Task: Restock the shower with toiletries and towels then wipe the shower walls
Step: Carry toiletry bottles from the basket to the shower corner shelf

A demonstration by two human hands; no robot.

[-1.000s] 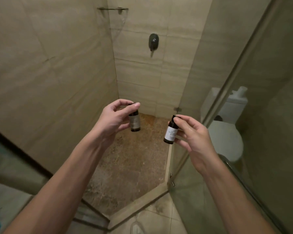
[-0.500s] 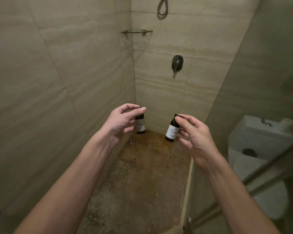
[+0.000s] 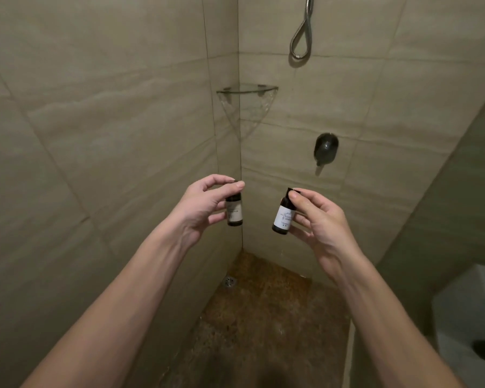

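Note:
My left hand [image 3: 200, 204] pinches a small dark toiletry bottle [image 3: 234, 212] by its cap, label turned mostly away. My right hand [image 3: 317, 219] pinches a second dark bottle with a white label [image 3: 282, 217], tilted slightly. Both bottles hang in the air in front of the shower corner, well below the glass corner shelf [image 3: 247, 89], which holds nothing. The beige tiled shower walls [image 3: 123, 121] surround the corner.
A dark mixer handle [image 3: 326, 148] sticks out of the back wall, with a metal hose loop [image 3: 301, 37] above it. The brown pebbled shower floor [image 3: 263, 317] has a drain [image 3: 229, 281] near the left wall. A white toilet tank [image 3: 471, 312] stands at right.
The view has tilted up and moved into the shower; the corner shelf now sits nearer the centre. Both hands still hold their bottles, carried forward and slightly higher.

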